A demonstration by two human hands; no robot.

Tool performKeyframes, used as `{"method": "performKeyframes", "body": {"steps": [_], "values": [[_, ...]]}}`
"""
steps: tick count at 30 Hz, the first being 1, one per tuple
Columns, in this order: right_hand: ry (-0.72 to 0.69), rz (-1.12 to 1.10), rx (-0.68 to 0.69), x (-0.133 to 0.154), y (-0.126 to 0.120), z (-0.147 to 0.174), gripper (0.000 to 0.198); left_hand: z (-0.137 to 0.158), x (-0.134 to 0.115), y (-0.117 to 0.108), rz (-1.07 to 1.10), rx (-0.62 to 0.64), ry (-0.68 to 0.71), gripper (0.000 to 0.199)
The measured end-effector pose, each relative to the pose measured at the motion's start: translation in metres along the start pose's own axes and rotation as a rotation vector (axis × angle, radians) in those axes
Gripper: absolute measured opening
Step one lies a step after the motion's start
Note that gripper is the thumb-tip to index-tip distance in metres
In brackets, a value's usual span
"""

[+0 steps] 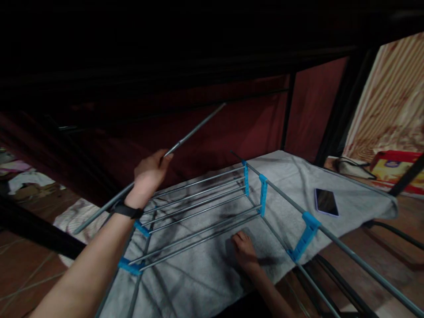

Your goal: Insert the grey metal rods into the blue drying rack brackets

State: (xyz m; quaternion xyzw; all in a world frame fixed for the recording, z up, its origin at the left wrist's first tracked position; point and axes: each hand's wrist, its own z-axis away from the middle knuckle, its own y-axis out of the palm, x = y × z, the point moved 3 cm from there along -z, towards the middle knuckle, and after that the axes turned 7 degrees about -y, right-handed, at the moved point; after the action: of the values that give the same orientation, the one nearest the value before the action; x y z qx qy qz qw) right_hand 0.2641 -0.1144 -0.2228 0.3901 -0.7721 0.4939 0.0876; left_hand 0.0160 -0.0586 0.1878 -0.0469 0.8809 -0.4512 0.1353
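My left hand (150, 170) is closed round a long grey metal tube (198, 126), raised at a slant above a partly built rack. One end of the tube points up to the right, the other down to the left. My right hand (244, 250), its fingers curled, is low over the grey cloth (212, 282), just in front of the rack's crossbars (202, 236); I see nothing in it. Blue plastic brackets (263, 194) join the crossbars to the long side rails (285, 194). Another blue bracket (306, 236) on the right has no crossbar in it.
A phone (326, 202) lies on the cloth at the right. Dark red panels (245, 128) with black framing stand behind the rack. A red and yellow package (397, 170) lies at the far right. Tiled floor (29, 274) shows at the left.
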Motion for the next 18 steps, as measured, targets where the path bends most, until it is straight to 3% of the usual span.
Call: {"method": "performKeyframes", "body": {"steps": [4,7,12,18], "values": [[0.019,-0.013,0.037,0.001,-0.002,0.0,0.024,0.058,-0.042,0.013,-0.011,-0.004,0.164,0.043],[0.035,-0.007,0.06,0.001,-0.004,0.002,0.027,0.105,-0.051,0.028,0.004,0.01,0.298,0.042],[0.057,-0.024,0.093,-0.001,-0.005,0.004,0.034,0.168,-0.043,0.05,-0.074,0.041,0.33,0.043],[0.075,-0.044,0.128,-0.002,-0.006,-0.001,0.034,0.198,-0.017,0.064,-0.1,0.071,0.29,0.039]]}}
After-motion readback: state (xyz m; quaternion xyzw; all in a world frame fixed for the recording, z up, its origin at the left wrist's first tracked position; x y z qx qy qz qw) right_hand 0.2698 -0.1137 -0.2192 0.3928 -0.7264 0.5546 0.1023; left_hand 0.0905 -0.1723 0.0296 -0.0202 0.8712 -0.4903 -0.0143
